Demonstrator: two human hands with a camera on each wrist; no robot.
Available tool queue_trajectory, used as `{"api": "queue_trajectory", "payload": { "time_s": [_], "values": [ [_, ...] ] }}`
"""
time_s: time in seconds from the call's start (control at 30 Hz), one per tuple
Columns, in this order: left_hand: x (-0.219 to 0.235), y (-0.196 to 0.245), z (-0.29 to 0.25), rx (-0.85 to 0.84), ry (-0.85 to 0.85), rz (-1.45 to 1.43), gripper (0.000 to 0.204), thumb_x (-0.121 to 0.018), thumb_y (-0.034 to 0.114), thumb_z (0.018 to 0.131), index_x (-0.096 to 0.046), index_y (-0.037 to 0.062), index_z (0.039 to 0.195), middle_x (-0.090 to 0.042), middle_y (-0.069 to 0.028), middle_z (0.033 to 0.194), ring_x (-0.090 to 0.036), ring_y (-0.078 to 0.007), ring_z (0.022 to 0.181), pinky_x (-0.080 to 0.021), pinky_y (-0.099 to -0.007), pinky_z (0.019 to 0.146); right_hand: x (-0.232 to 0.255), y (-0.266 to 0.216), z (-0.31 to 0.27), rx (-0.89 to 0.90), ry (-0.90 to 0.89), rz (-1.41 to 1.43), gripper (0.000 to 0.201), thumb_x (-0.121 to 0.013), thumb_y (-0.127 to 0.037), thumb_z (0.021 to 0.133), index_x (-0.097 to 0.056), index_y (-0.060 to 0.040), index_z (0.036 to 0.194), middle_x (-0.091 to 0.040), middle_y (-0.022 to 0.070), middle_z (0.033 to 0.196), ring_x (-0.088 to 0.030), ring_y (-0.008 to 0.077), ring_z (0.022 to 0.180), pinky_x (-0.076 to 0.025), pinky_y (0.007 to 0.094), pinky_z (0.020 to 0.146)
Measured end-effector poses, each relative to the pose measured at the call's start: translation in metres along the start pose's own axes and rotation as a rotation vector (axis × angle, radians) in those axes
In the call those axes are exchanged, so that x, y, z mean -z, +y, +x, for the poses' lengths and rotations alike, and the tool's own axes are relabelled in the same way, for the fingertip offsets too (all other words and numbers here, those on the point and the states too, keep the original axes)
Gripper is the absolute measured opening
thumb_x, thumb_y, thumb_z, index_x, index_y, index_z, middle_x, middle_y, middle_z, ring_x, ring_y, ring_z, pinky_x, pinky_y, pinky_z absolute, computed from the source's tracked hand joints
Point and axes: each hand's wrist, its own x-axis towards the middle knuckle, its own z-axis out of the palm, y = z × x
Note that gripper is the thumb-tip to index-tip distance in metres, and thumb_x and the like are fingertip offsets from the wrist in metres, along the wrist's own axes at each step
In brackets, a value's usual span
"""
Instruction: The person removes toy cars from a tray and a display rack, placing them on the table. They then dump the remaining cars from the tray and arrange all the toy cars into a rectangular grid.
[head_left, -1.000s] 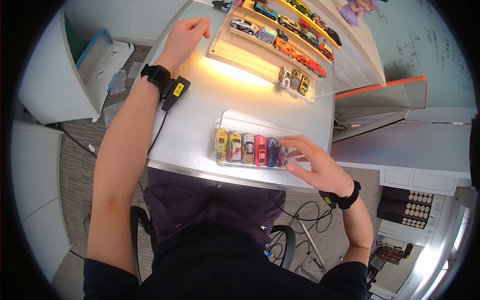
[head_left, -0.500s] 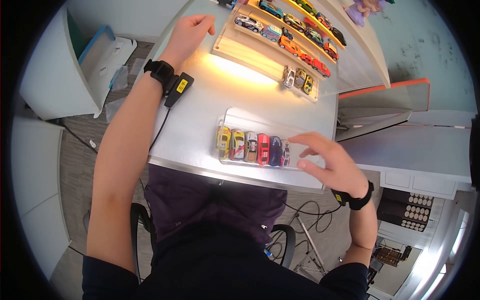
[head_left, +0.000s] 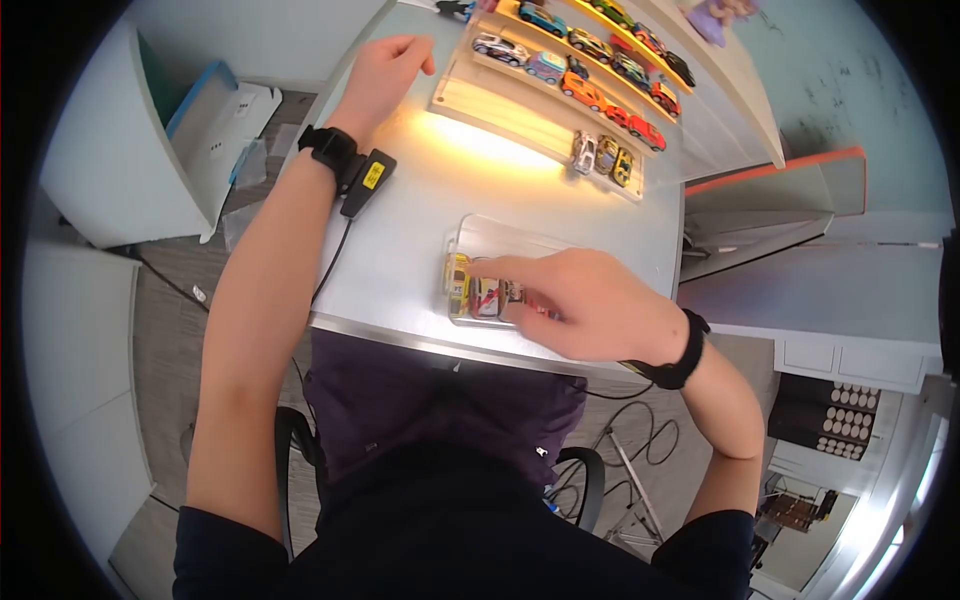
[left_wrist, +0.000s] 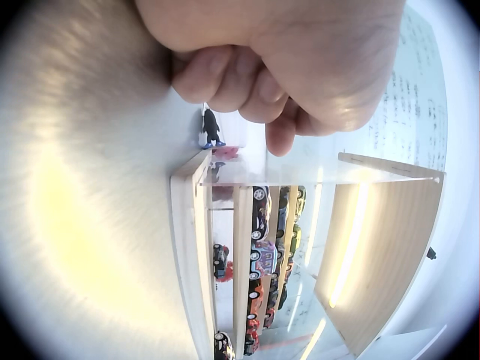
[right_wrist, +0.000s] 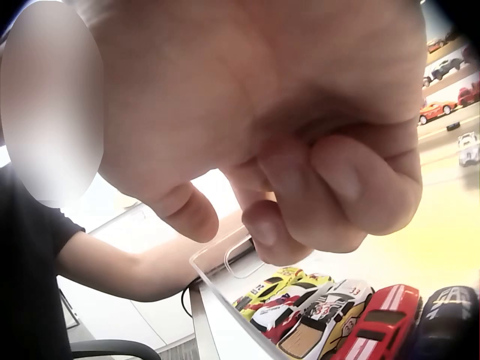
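Note:
A clear plastic tray [head_left: 515, 232] near the table's front edge holds a row of toy cars. My right hand [head_left: 600, 305] is over it, index finger stretched toward the yellow car [head_left: 459, 288] at the left end and thumb lower down. Its other fingers are bent, and nothing shows between them. Beside the yellow car are a white, red and yellow car [head_left: 486, 299] and a white car with a tan panel [right_wrist: 319, 330]. The red car [right_wrist: 381, 322] and dark blue car [right_wrist: 451, 319] show in the right wrist view. My left hand [head_left: 385, 78], fingers loosely curled, rests empty on the table.
A lit wooden display rack [head_left: 495, 110] with rows of toy cars stands at the back. Three cars, one of them silver [head_left: 584, 152], sit on its lowest ledge. A small dark figurine [left_wrist: 211, 126] is beyond the left hand. A cable [head_left: 333, 265] trails from the left wrist.
My right hand has moved left across the tray, from its right end to above the middle cars, now covering the right-hand ones. The left hand stays in place.

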Motion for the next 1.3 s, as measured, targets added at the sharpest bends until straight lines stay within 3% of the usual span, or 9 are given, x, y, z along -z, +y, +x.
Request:
{"api": "queue_trajectory", "payload": {
  "time_s": [0.13, 0.23, 0.33, 0.43, 0.53, 0.63, 0.73, 1.3],
  "values": [
    [0.000, 0.000, 0.000, -0.002, -0.005, 0.011, 0.041, -0.068, 0.038, 0.104, -0.066, 0.0074, 0.076, -0.045, 0.0086, 0.070, -0.041, -0.0057, 0.071, -0.032, -0.0292, 0.067, -0.009, 0.023, -0.011, 0.082, 0.104, 0.085, 0.045, -0.058, -0.017, 0.097, -0.072, -0.0122, 0.139, -0.075, 0.0189, 0.086, -0.072, 0.0407, 0.078, -0.057, 0.0493, 0.073],
    [-0.002, 0.003, 0.001, 0.026, -0.020, 0.029, 0.042, -0.068, 0.039, 0.104, -0.065, 0.0083, 0.075, -0.043, 0.0085, 0.070, -0.039, -0.0059, 0.071, -0.031, -0.0294, 0.067, -0.015, 0.029, -0.014, 0.049, 0.054, 0.080, 0.045, -0.056, -0.012, 0.096, -0.072, -0.0121, 0.138, -0.074, 0.0203, 0.086, -0.072, 0.0408, 0.078, -0.057, 0.0495, 0.073],
    [0.000, 0.003, -0.003, 0.044, 0.002, 0.014, 0.043, -0.067, 0.041, 0.104, -0.064, 0.0092, 0.075, -0.039, 0.0085, 0.070, -0.037, -0.0060, 0.070, -0.029, -0.0298, 0.067, -0.010, 0.032, -0.023, 0.048, 0.161, 0.159, 0.045, -0.054, -0.010, 0.096, -0.073, -0.0121, 0.137, -0.073, 0.0220, 0.086, -0.071, 0.0417, 0.077, -0.057, 0.0508, 0.074],
    [-0.002, 0.002, -0.003, 0.039, 0.018, 0.013, 0.043, -0.067, 0.041, 0.104, -0.064, 0.0098, 0.075, -0.038, 0.0088, 0.070, -0.036, -0.0061, 0.070, -0.029, -0.0299, 0.067, -0.007, 0.038, -0.030, -0.047, 0.109, 0.108, 0.045, -0.054, -0.010, 0.096, -0.073, -0.0126, 0.137, -0.072, 0.0233, 0.087, -0.071, 0.0425, 0.078, -0.056, 0.0517, 0.075],
    [-0.002, -0.002, 0.002, 0.020, 0.002, 0.025, 0.043, -0.068, 0.041, 0.104, -0.064, 0.0102, 0.074, -0.040, 0.0090, 0.070, -0.037, -0.0060, 0.070, -0.030, -0.0297, 0.068, -0.021, 0.044, -0.031, 0.020, 0.149, 0.161, 0.045, -0.053, -0.009, 0.097, -0.073, -0.0134, 0.138, -0.071, 0.0226, 0.082, -0.070, 0.0426, 0.075, -0.055, 0.0508, 0.073],
    [0.000, -0.002, 0.001, 0.023, -0.012, 0.012, 0.043, -0.068, 0.040, 0.104, -0.064, 0.0103, 0.074, -0.042, 0.0091, 0.070, -0.037, -0.0059, 0.070, -0.031, -0.0294, 0.068, -0.012, 0.040, -0.034, -0.023, 0.090, 0.150, 0.054, -0.048, -0.001, 0.096, -0.070, -0.0089, 0.144, -0.069, 0.0196, 0.084, -0.063, 0.0321, 0.070, -0.053, 0.0395, 0.075],
    [0.000, 0.000, -0.001, 0.022, -0.008, 0.006, 0.042, -0.068, 0.040, 0.104, -0.064, 0.0104, 0.073, -0.042, 0.0091, 0.070, -0.037, -0.0059, 0.071, -0.031, -0.0292, 0.068, -0.003, 0.039, -0.041, -0.098, 0.133, 0.170, 0.046, -0.055, -0.008, 0.096, -0.074, -0.0134, 0.137, -0.069, 0.0213, 0.077, -0.068, 0.0392, 0.068, -0.055, 0.0457, 0.070],
    [-0.001, 0.000, -0.001, 0.002, -0.005, 0.022, 0.043, -0.067, 0.041, 0.104, -0.064, 0.0107, 0.074, -0.040, 0.0091, 0.069, -0.036, -0.0056, 0.070, -0.030, -0.0294, 0.068, -0.009, 0.059, -0.069, -0.214, 0.149, 0.136, 0.039, -0.053, -0.002, 0.096, -0.077, -0.0086, 0.126, -0.066, 0.0209, 0.074, -0.062, 0.0352, 0.062, -0.050, 0.0426, 0.064]
  ]
}}
